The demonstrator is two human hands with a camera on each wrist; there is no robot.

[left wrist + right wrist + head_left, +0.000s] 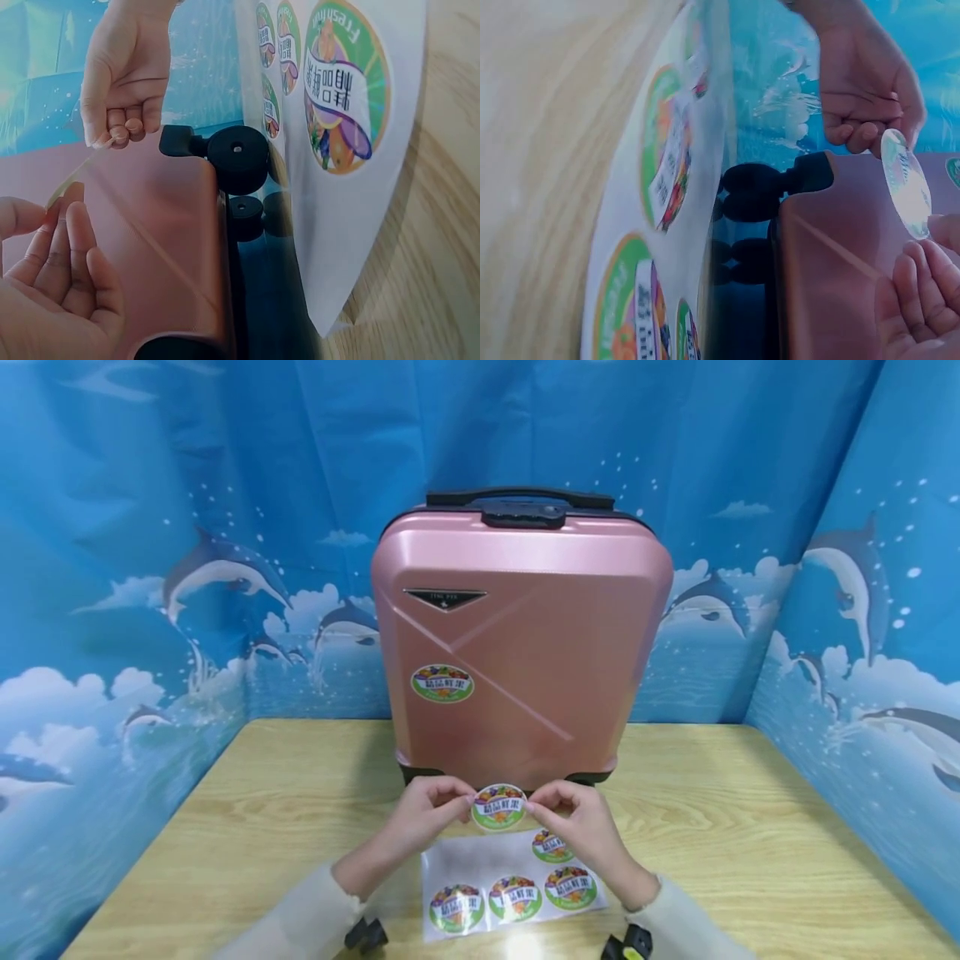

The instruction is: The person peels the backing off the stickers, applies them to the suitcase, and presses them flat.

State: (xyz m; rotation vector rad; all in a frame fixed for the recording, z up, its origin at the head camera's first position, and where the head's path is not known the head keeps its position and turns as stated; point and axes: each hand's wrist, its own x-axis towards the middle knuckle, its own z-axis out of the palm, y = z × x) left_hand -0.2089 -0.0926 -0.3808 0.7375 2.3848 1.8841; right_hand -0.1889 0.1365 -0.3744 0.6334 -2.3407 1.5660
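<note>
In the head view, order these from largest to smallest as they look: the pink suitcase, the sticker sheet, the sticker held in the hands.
1. Pink suitcase
2. Sticker sheet
3. Held sticker

The suitcase stands farther from the camera and still looks largest, so the order is safe.

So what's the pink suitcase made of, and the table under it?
The pink suitcase looks like hard, glossy plastic: its shell is smooth, holds moulded creases and shines with light streaks. The table shows pale wood grain, though it could be real wood or a printed laminate. The round sticker pinched by both hands seems to be glossy printed film.
</note>
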